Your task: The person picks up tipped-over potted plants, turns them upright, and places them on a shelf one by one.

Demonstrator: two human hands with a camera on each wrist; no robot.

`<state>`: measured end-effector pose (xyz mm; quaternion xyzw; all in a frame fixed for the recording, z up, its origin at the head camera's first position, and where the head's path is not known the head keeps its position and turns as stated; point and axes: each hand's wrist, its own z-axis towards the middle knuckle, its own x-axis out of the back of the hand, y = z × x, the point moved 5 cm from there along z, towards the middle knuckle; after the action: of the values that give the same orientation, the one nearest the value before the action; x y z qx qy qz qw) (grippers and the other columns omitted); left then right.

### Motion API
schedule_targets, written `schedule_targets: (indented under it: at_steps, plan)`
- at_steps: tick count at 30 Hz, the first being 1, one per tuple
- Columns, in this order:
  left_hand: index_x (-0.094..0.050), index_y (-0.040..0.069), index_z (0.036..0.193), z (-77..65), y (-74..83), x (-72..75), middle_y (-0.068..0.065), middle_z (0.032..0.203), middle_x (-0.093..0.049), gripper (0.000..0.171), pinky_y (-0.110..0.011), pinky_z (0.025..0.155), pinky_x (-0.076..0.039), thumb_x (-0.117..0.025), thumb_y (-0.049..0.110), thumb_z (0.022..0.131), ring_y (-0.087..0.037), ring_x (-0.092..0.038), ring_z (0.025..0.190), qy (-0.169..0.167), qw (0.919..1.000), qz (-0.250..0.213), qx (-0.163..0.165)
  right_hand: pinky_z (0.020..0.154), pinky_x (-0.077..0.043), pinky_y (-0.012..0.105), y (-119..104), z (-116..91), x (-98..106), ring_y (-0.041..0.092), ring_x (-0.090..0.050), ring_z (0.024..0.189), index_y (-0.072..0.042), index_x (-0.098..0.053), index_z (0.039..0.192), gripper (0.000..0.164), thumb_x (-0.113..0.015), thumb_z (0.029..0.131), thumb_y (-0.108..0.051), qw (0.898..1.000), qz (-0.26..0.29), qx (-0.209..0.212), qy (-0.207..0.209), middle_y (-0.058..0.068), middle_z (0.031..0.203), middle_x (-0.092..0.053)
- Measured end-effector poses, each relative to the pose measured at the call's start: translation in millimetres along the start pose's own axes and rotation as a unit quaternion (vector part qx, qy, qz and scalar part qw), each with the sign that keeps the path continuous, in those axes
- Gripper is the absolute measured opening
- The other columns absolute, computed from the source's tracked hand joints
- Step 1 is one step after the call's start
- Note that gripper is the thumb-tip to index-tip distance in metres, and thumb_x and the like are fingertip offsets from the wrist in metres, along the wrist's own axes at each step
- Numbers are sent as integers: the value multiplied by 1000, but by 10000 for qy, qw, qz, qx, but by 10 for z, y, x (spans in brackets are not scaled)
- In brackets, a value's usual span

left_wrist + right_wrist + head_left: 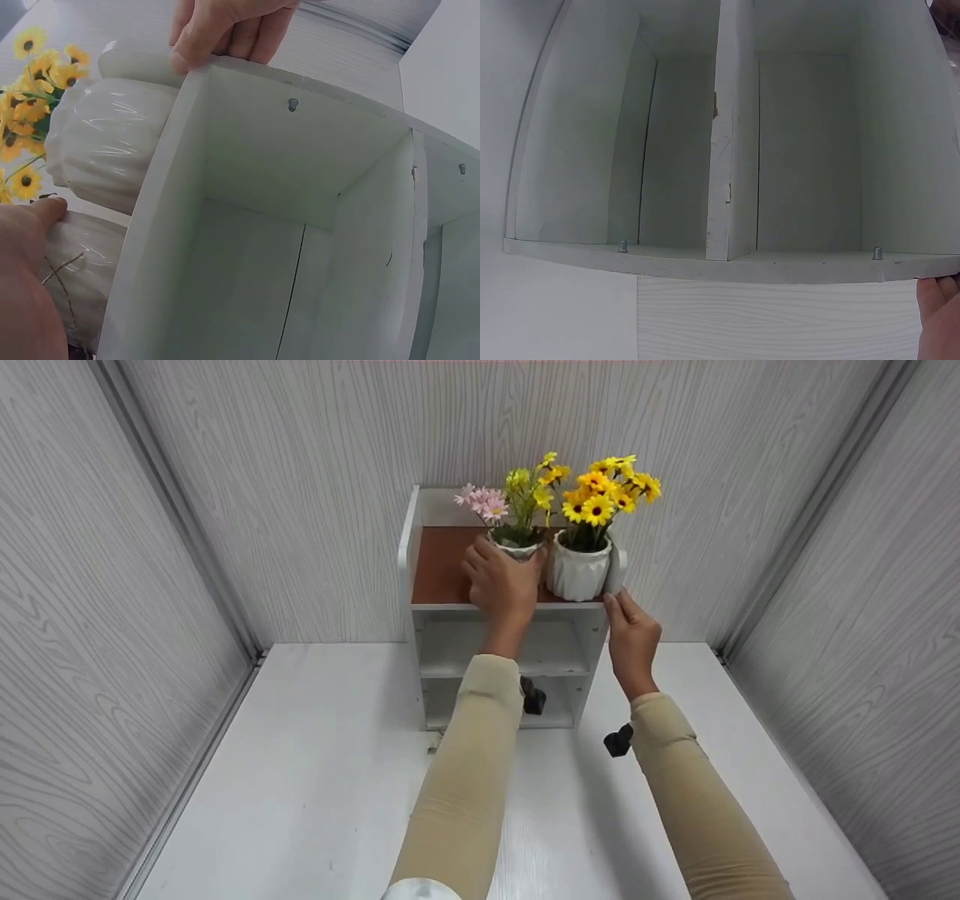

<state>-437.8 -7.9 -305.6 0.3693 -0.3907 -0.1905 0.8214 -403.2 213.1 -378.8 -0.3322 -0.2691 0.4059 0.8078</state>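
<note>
A small white shelf unit [442, 606] with a brown top board stands against the back wall. On its top, my left hand [504, 581] grips a white flower pot [517, 553] of pink and yellow flowers, fingers on the left side and thumb on the right. The hand covers most of that pot in the head view; the left wrist view shows twine crossing its wall. Just to its right stands a ribbed white flower pot [579, 574] with yellow sunflower-like blooms. My right hand [634, 634] pinches the unit's right side near the top front corner.
Two open compartments lie below the top board, split by a middle shelf [721, 165] with chipped edges. Small metal pegs [877, 253] stick out of the side panel. Raised side panels [407, 540] flank the top. Wood-grain walls [862, 585] enclose the white table [315, 780].
</note>
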Motion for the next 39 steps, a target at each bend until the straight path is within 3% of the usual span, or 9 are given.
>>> schedule_targets:
  at_steps: [8,13,15,22,25,29,33,35,39]
  plan:
    - [-37,8,148,-14,1,-16,-8,142,-46,100,-39,84,-58,-66,76,80,-22,-46,126,16,9999,-102,76,88,-55,24,-11,10,3,6,-67,111,-17,-74,122,32,-63,100,-36,9999,-166,-1,35,1,123,-72]
    - [-36,9,148,-12,-5,-12,-8,142,-45,101,-41,87,-58,-67,75,79,-22,-45,127,28,9996,-227,134,75,-49,18,-27,23,-10,4,-62,88,-12,-75,108,28,-63,100,-36,9999,-134,94,52,8,107,-75]
    - [-36,8,148,-12,-13,-9,-8,143,-45,101,-41,87,-58,-68,74,79,-22,-45,127,-9,9994,-298,159,75,-48,17,-26,23,-18,4,-60,87,-12,-75,108,29,-63,100,-36,9999,-131,82,50,7,105,-75]
    - [-32,7,153,-34,-32,13,-9,150,-41,106,-45,93,-55,-67,75,79,-25,-41,136,-312,9979,-543,141,91,-55,26,-5,10,-7,5,-66,111,-15,-73,125,34,-64,100,-36,10000,-73,-56,24,1,124,-72]
    - [-31,7,155,-53,-62,40,-10,153,-40,107,-48,97,-54,-68,74,80,-27,-40,138,-393,9963,-759,65,87,-55,23,0,10,8,4,-67,105,-15,-74,124,34,-63,100,-37,9999,-101,-77,48,1,121,-73]
    - [-30,9,157,-93,-134,132,-10,157,-36,106,-53,102,-49,-68,73,81,-28,-37,143,-559,9927,-1067,-113,77,-50,16,2,-1,13,3,-62,91,-11,-76,116,33,-63,100,-37,9999,-101,-52,70,5,111,-75]
    - [-31,11,158,-169,-200,285,-8,160,-33,103,-54,109,-43,-69,70,82,-26,-33,147,-680,9855,-1531,-263,86,-54,22,5,-14,15,5,-67,104,-11,-75,121,34,-64,100,-36,9999,-91,-93,76,6,118,-74]
    - [-32,11,157,-216,-223,367,-8,159,-33,101,-52,112,-40,-71,67,82,-25,-33,148,-611,9807,-1826,-346,93,-55,28,3,-15,17,8,-66,115,-13,-72,126,36,-64,100,-36,9999,-76,-115,79,4,125,-71]
    - [-38,8,154,-333,-299,499,-11,156,-38,95,-46,116,-38,-75,59,83,-25,-38,145,-349,9707,-2304,-581,96,-55,34,-5,-8,3,11,-65,119,-13,-72,127,37,-63,100,-37,9999,-84,-119,2,3,127,-70]
